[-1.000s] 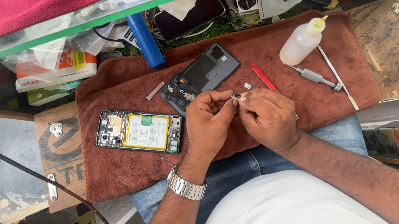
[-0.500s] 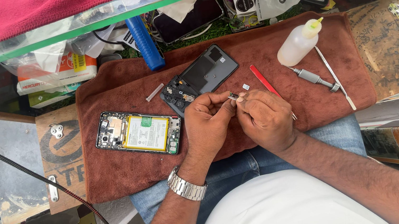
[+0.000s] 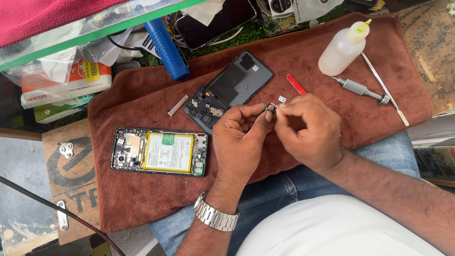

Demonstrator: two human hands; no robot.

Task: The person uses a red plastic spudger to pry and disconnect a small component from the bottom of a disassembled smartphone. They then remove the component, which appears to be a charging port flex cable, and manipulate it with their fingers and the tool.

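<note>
Over a brown terry towel [image 3: 148, 201], a person's left hand [image 3: 239, 138] and right hand [image 3: 308, 131] meet, fingers pinched shut on a small metal part [image 3: 269, 107] held just above the cloth; its long axis is too small to tell. Beside them, a dark phone back cover [image 3: 236, 84] lies slanting up to the right, an opened phone [image 3: 159, 152] with its flat battery to the left.

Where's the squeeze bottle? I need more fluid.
In the head view, the squeeze bottle lies on the brown towel, upper right, beside the screwdriver.
</note>
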